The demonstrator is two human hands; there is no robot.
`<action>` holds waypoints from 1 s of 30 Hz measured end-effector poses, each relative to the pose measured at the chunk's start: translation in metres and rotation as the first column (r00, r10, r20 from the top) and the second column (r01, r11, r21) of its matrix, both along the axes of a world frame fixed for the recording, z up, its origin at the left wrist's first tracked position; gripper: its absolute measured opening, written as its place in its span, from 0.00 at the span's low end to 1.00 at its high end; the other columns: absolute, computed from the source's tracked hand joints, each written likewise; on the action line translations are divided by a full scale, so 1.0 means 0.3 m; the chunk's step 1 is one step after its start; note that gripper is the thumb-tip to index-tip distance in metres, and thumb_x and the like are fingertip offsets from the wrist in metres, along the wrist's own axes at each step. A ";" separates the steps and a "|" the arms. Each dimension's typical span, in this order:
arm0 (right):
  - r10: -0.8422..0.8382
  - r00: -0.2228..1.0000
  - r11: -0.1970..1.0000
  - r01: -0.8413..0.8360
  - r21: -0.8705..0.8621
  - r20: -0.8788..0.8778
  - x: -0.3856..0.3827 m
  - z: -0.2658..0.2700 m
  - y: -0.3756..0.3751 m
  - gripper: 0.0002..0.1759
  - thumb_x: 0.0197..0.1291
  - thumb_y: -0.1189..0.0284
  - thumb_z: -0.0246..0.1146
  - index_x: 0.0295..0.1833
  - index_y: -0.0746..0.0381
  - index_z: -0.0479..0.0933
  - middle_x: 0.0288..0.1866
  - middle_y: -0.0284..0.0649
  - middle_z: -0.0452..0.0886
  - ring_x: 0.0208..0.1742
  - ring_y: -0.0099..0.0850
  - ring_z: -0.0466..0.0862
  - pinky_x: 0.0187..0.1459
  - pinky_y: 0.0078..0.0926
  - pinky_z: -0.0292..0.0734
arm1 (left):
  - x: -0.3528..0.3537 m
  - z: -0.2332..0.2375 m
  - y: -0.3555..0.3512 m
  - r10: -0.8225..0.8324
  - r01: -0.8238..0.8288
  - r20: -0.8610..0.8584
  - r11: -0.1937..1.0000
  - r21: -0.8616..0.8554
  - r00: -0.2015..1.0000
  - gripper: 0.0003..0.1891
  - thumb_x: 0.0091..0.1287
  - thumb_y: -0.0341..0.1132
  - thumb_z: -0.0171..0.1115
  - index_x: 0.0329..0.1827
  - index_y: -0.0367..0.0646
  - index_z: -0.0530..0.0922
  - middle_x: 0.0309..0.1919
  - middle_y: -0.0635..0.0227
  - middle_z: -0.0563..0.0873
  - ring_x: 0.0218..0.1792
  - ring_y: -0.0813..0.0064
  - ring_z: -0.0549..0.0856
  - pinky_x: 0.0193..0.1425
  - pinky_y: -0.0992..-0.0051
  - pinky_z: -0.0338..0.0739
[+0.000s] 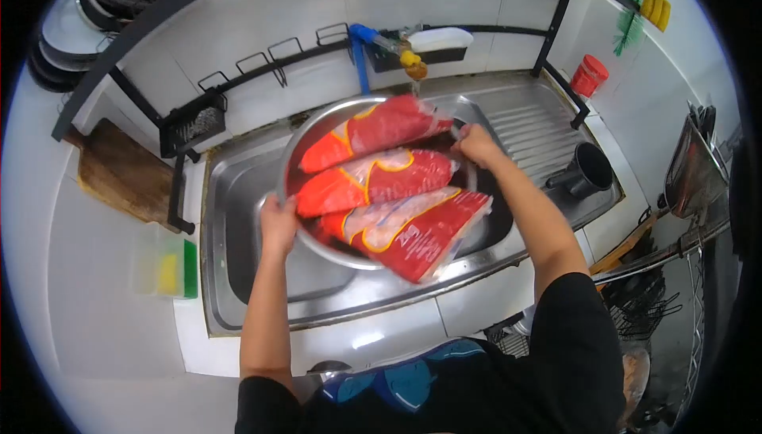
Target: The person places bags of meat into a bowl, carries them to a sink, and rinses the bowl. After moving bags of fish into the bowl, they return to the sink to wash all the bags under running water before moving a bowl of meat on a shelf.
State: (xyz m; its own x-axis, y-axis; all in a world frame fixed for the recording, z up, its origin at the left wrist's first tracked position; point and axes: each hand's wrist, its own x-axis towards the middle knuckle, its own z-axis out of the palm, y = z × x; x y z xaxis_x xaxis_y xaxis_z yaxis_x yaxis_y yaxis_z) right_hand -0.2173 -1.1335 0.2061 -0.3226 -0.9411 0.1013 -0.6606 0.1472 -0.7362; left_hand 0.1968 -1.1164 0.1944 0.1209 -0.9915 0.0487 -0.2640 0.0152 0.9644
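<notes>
A large round metal bowl [317, 128] is held over the steel sink [238, 275]. Three red and clear sealed food packs [373, 180] lie stacked in it, the nearest one hanging over the rim. My left hand [278, 224] grips the bowl's near left rim. At the far right rim my right hand [476, 144] holds the bowl's edge. The blue tap [361, 37] stands behind the bowl.
A black cup [591, 170] lies on the ribbed drainboard at the right. A wooden cutting board [119, 172] leans at the left, with a yellow and green sponge [176, 271] on the counter. A red cup [589, 75] stands at the back right. A wire rack [643, 307] is at the lower right.
</notes>
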 end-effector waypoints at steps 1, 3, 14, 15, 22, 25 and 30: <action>-0.011 1.000 0.995 0.010 0.097 0.001 -0.087 -0.044 -0.028 0.17 0.35 0.71 0.67 0.32 0.69 0.75 0.29 0.46 0.78 0.32 0.38 0.79 0.33 0.34 0.72 | -0.042 -0.002 -0.027 -0.020 0.014 0.138 0.999 0.041 0.990 0.10 0.59 0.33 0.58 0.32 0.34 0.70 0.22 0.61 0.77 0.25 0.75 0.76 0.29 0.74 0.71; -0.022 0.993 0.989 0.039 0.144 -0.119 -0.203 -0.065 -0.047 0.20 0.32 0.69 0.67 0.34 0.69 0.76 0.36 0.53 0.80 0.39 0.46 0.80 0.38 0.38 0.74 | -0.122 -0.038 -0.107 -0.049 0.061 0.332 0.998 -0.027 0.942 0.09 0.60 0.34 0.58 0.31 0.36 0.71 0.20 0.65 0.78 0.17 0.75 0.76 0.18 0.72 0.69; 0.040 0.957 0.935 0.066 0.349 -0.286 -0.382 -0.137 0.038 0.21 0.35 0.67 0.67 0.34 0.73 0.77 0.35 0.57 0.79 0.41 0.50 0.80 0.43 0.39 0.75 | -0.385 -0.127 -0.189 -0.315 0.152 0.603 0.940 0.305 0.733 0.19 0.53 0.42 0.60 0.31 0.28 0.76 0.25 0.44 0.81 0.27 0.51 0.82 0.36 0.62 0.76; 0.065 0.964 0.919 0.043 0.393 -0.257 -0.368 -0.126 0.044 0.21 0.35 0.66 0.68 0.33 0.73 0.77 0.35 0.57 0.79 0.41 0.50 0.80 0.44 0.39 0.75 | -0.375 -0.149 -0.194 -0.315 0.163 0.630 0.944 0.288 0.710 0.20 0.53 0.42 0.59 0.30 0.27 0.76 0.27 0.43 0.81 0.28 0.50 0.82 0.38 0.62 0.77; 0.160 0.905 0.945 -0.024 0.328 -0.395 -0.375 -0.234 0.044 0.20 0.38 0.66 0.68 0.31 0.74 0.77 0.29 0.56 0.79 0.34 0.47 0.81 0.36 0.38 0.76 | -0.386 -0.191 -0.197 -0.369 0.148 0.734 0.925 0.350 0.571 0.20 0.53 0.41 0.58 0.27 0.25 0.78 0.25 0.42 0.81 0.28 0.50 0.83 0.38 0.61 0.78; 0.154 0.929 0.940 -0.033 0.339 -0.336 -0.372 -0.216 0.047 0.17 0.40 0.68 0.67 0.28 0.74 0.76 0.25 0.55 0.79 0.25 0.44 0.82 0.29 0.37 0.77 | -0.415 -0.130 -0.175 -0.423 0.129 0.693 0.891 0.435 0.584 0.18 0.54 0.39 0.57 0.25 0.25 0.78 0.23 0.45 0.81 0.24 0.56 0.84 0.33 0.64 0.79; 0.156 0.948 0.903 -0.024 0.429 -0.277 -0.374 -0.210 0.031 0.20 0.39 0.66 0.68 0.31 0.74 0.77 0.32 0.56 0.80 0.29 0.47 0.82 0.34 0.37 0.79 | -0.420 -0.140 -0.190 -0.418 0.118 0.709 0.894 0.432 0.568 0.18 0.55 0.39 0.56 0.20 0.27 0.78 0.17 0.49 0.80 0.17 0.61 0.83 0.28 0.68 0.80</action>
State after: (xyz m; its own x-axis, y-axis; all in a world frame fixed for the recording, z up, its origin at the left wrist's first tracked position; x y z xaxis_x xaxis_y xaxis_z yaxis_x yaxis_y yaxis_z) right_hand -0.3293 -1.1243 0.1432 -0.2513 -0.9408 -0.2274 -0.8632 0.3242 -0.3870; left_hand 0.0706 -1.1735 0.1523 -0.0884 -0.9448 -0.3156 -0.9336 -0.0318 0.3568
